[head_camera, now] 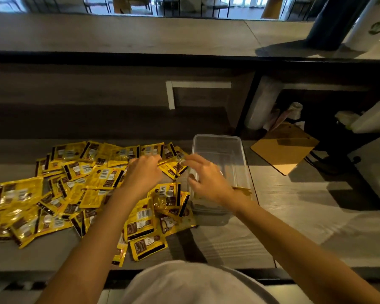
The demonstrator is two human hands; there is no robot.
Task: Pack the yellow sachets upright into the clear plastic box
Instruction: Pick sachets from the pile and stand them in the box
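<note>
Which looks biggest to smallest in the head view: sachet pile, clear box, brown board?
1. sachet pile
2. clear box
3. brown board, though it lies farther off, so true size is unsure

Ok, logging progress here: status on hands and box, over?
Left hand grips a sachet at the edge of the pile. Right hand over the clear box, fingertips at that sachet, grip unclear. Box nearly empty; nothing else in the way.

dim, soft blur, warped edges

Tan board (284, 150), grey wood-grain counter (305, 216)
</note>
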